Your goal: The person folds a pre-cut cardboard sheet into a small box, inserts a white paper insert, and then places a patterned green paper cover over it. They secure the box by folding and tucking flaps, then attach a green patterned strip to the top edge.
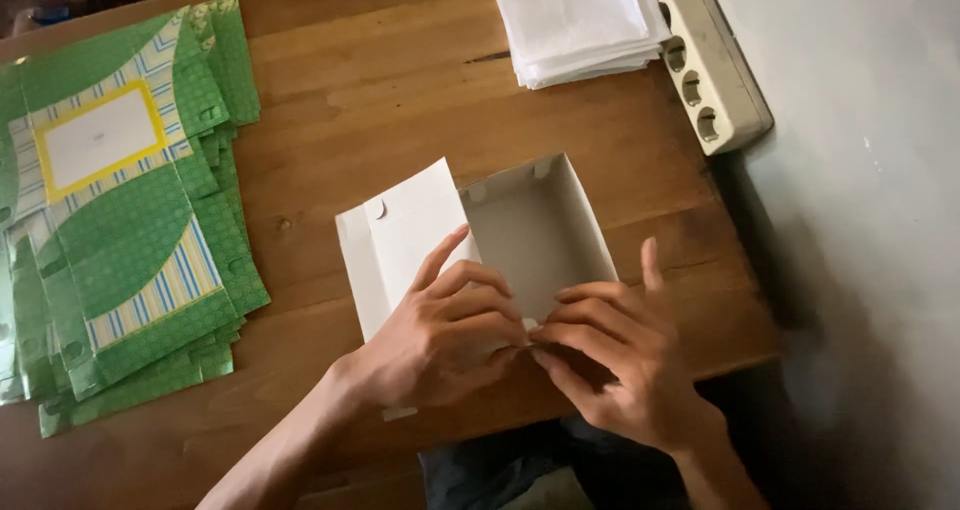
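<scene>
Left hand (440, 335): nearest the lens; fingers curled, pinching the near wall of the white box (535, 232).
Right hand (615, 355): fingertips pressed to the same near edge, thumb raised, grasping card.
Box location: centre of the wooden table (400, 100), half folded, one flap lying flat to the left.
Handling: judged light, thin, stiff along creases, easily dented; hold at folded corners.
Green stack (120, 220): flat printed blanks, glossy, left.
White sheets (575, 20): matt pile, far edge.
Power strip (710, 55): cream plastic.
</scene>
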